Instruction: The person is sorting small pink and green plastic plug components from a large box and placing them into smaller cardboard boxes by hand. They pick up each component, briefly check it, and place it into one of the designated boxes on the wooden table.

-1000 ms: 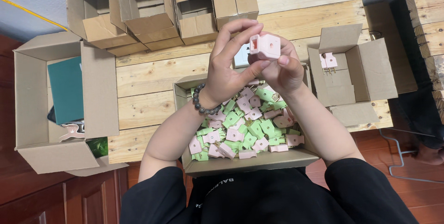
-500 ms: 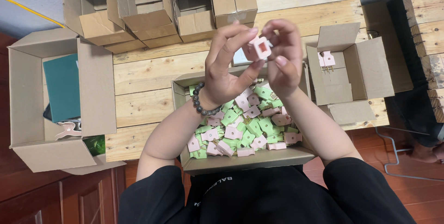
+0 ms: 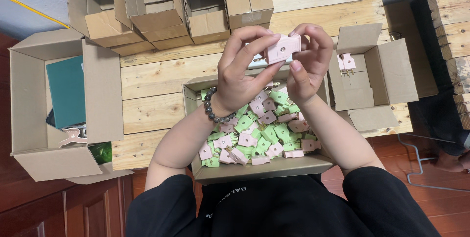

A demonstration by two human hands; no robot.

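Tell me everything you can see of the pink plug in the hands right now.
The pink plug is a small blocky piece, plastic by its look, with a dark screw spot in its flat face. Left hand and right hand pinch it by the fingertips from both sides, raised over the box of plugs. Its prongs are hidden.

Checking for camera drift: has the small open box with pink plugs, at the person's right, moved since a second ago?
No. The small open box sits at the same spot on the wooden pallet table, beside the plug-filled box.
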